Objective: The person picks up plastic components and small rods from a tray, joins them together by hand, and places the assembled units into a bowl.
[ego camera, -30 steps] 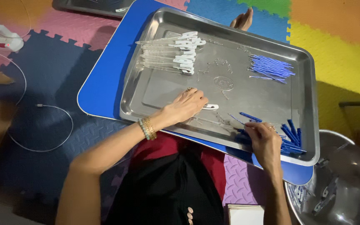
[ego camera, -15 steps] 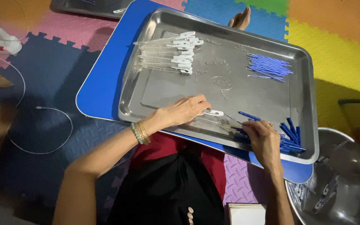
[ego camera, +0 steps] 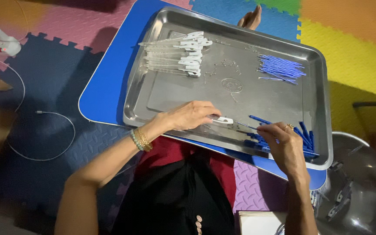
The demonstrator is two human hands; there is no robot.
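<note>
Honestly, the fiddly bit is that small white clip piece the left hand is pinching at the near edge of the steel tray; the fingers are closing together on it, with a thin stem poking out toward the right. The right hand is curling over the loose blue caps in the near right corner, fingertips bunched together, though I can't tell if one is actually in its grip. Both hands are working right at the tray's lip, so a slipped part could be rolling off onto the lap or the foam floor mats. The tray is also overhanging the blue worktop on the right, so leaning on that corner could be tipping it toward the metal bowl on the floor. Further back, the row of finished white clips and the pile of thin blue sticks are sitting well apart from the hands. A white cable is looping on the floor to the left.
</note>
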